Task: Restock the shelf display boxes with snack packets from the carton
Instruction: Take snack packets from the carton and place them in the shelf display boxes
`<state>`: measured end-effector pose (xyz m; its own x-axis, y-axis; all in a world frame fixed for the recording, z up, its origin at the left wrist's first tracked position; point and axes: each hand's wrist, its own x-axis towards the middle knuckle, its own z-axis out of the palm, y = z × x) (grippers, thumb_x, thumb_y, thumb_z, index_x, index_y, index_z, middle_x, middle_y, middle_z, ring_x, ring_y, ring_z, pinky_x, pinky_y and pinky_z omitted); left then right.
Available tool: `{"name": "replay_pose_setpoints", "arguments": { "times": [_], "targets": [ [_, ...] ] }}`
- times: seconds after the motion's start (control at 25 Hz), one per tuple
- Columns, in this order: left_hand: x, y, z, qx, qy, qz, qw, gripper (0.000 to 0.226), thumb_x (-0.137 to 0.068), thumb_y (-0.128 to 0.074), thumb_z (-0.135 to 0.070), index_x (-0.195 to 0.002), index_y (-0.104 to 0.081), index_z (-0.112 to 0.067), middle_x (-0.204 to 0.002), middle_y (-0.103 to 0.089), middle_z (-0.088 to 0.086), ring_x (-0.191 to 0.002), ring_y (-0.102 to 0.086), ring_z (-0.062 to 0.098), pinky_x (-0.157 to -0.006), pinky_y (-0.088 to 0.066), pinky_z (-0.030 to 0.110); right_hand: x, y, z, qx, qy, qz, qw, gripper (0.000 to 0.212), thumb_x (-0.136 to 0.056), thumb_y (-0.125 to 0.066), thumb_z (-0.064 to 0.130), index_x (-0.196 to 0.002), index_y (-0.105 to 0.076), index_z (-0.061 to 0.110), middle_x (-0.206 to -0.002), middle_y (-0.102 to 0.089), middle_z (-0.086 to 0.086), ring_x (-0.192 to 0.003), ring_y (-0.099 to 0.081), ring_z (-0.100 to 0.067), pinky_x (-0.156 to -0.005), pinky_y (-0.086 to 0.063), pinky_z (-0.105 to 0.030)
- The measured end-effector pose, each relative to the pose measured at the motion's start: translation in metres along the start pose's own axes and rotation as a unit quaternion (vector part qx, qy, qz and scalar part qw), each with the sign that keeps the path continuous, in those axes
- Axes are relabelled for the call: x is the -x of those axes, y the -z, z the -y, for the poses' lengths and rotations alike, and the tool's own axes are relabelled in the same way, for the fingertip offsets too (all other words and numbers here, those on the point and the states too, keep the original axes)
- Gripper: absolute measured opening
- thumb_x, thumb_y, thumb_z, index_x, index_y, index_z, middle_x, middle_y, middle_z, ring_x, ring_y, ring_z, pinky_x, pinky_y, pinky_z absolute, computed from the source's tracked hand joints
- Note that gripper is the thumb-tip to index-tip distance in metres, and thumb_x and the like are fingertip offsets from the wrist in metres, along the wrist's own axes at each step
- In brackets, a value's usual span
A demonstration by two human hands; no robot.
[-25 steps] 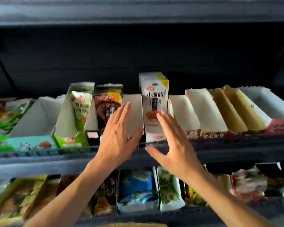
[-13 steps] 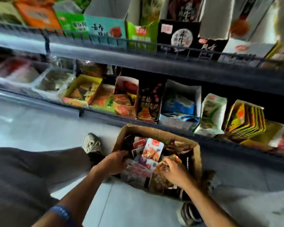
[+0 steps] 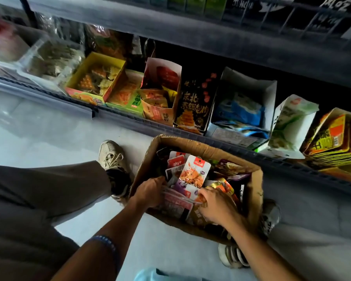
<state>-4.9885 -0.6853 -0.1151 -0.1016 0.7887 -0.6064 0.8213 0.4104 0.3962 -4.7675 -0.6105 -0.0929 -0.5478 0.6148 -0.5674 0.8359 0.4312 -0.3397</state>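
Note:
A brown cardboard carton (image 3: 255, 185) stands on the floor below the shelf, full of mixed snack packets. An orange-and-white packet (image 3: 194, 171) stands upright in its middle. My left hand (image 3: 150, 191) is inside the carton at its left side, fingers curled round the edge of a stack of red packets (image 3: 176, 205). My right hand (image 3: 215, 205) is in the near right part, fingers curled into the packets, gripping the same stack from the other side. Display boxes line the bottom shelf: a yellow box (image 3: 93, 78), a red-and-white box (image 3: 162, 90), a black box (image 3: 195, 102), a white box (image 3: 249, 106).
An upper shelf rail (image 3: 190, 27) runs overhead. My left leg (image 3: 45, 189) and shoe (image 3: 111, 157) are left of the carton; another shoe (image 3: 270, 216) is at its right. A green-white box (image 3: 290, 122) and stacked yellow packs (image 3: 336, 136) sit at right. Pale floor (image 3: 39, 126) spreads left.
A second ago both open hands were up at the upper shelf's display boxes. My view has dropped to the floor, and both hands have gone into the carton and closed on packets.

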Motion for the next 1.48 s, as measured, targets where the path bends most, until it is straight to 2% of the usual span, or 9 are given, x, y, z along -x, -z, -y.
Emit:
{"name": "replay_pose_setpoints", "arguments": {
  "times": [0.12,0.32,0.48,0.64,0.84,0.92,1.08,1.24,1.48],
  "targets": [
    [-0.013,-0.002,0.004,0.042,-0.02,0.032,0.998,0.037,-0.088,-0.071,-0.024,-0.122,-0.057,-0.021,-0.121,-0.064,0.003,-0.112,-0.063,0.023,-0.096,-0.053,0.033,-0.006,-0.008,0.003,-0.025,0.027,-0.051,0.998,0.032,-0.092,-0.063,0.03,-0.123,-0.059,0.023,-0.122,-0.063,0.007,-0.106,-0.061,-0.012,-0.08,-0.049,-0.022],
    [-0.029,0.002,0.014,0.055,-0.048,0.094,0.993,0.02,-0.086,-0.074,-0.019,-0.103,-0.066,-0.024,-0.113,-0.066,-0.001,-0.103,-0.064,0.016,-0.09,-0.055,0.028,-0.011,-0.031,0.01,-0.03,0.074,-0.042,0.996,0.038,-0.091,-0.063,0.033,-0.127,-0.057,0.022,-0.125,-0.063,0.004,-0.112,-0.059,-0.016,-0.091,-0.051,-0.03],
    [-0.029,0.022,0.003,0.139,-0.079,0.06,0.985,0.022,-0.077,-0.083,-0.017,-0.077,-0.064,-0.028,-0.089,-0.069,-0.003,-0.081,-0.067,0.01,-0.071,-0.059,0.026,-0.012,-0.026,0.008,-0.147,0.032,-0.044,0.988,0.041,-0.081,-0.074,0.043,-0.117,-0.062,0.026,-0.107,-0.066,0.011,-0.095,-0.064,-0.01,-0.074,-0.054,-0.024],
    [-0.025,0.067,-0.031,0.223,-0.113,0.04,0.967,0.019,-0.082,-0.08,-0.013,-0.077,-0.063,-0.022,-0.076,-0.066,-0.007,-0.061,-0.062,0.0,-0.058,-0.052,0.022,-0.02,0.008,0.015,-0.281,-0.04,-0.04,0.958,0.042,-0.076,-0.081,0.041,-0.109,-0.061,0.026,-0.096,-0.057,0.014,-0.087,-0.059,-0.009,-0.062,-0.043,-0.017],
    [-0.004,0.1,-0.065,0.346,-0.069,0.034,0.935,0.036,-0.081,-0.08,-0.033,-0.097,-0.068,-0.003,-0.09,-0.071,0.023,-0.07,-0.065,0.027,-0.064,-0.053,0.038,-0.019,0.059,0.006,-0.509,0.0,0.06,0.858,0.077,-0.054,-0.091,0.052,-0.122,-0.066,0.025,-0.101,-0.073,0.006,-0.098,-0.067,-0.017,-0.099,-0.048,-0.043],
    [0.005,0.105,-0.076,0.424,-0.068,0.031,0.903,0.037,-0.083,-0.079,-0.031,-0.098,-0.067,0.0,-0.091,-0.072,0.023,-0.073,-0.065,0.029,-0.067,-0.054,0.039,-0.011,0.072,0.0,-0.557,0.018,0.077,0.827,0.065,-0.062,-0.089,0.038,-0.121,-0.069,0.021,-0.109,-0.074,-0.002,-0.107,-0.066,-0.021,-0.108,-0.042,-0.047],
    [0.016,0.117,-0.083,0.667,-0.033,0.031,0.743,0.022,-0.093,-0.064,-0.027,-0.105,-0.061,-0.009,-0.099,-0.067,0.016,-0.086,-0.064,0.03,-0.075,-0.055,0.036,0.009,0.091,-0.009,-0.721,-0.015,0.014,0.692,0.053,-0.071,-0.081,0.014,-0.123,-0.066,0.01,-0.118,-0.071,-0.016,-0.109,-0.068,-0.031,-0.101,-0.049,-0.048],
    [0.034,0.105,-0.096,0.566,-0.065,0.106,0.815,0.034,-0.086,-0.069,-0.005,-0.118,-0.066,-0.018,-0.11,-0.074,0.007,-0.102,-0.071,0.025,-0.088,-0.056,0.037,0.022,0.091,-0.004,-0.754,-0.05,-0.063,0.652,0.052,-0.069,-0.075,0.011,-0.121,-0.066,0.007,-0.111,-0.073,-0.015,-0.101,-0.072,-0.028,-0.089,-0.054,-0.041],
    [0.03,0.091,-0.101,0.588,-0.052,-0.029,0.807,0.04,-0.076,-0.078,-0.01,-0.111,-0.064,0.003,-0.099,-0.075,0.019,-0.09,-0.074,0.032,-0.075,-0.061,0.038,0.023,0.093,0.005,-0.741,-0.044,-0.037,0.669,0.053,-0.062,-0.088,0.024,-0.111,-0.073,0.013,-0.115,-0.073,-0.012,-0.112,-0.067,-0.031,-0.106,-0.044,-0.05]
  ]
}}
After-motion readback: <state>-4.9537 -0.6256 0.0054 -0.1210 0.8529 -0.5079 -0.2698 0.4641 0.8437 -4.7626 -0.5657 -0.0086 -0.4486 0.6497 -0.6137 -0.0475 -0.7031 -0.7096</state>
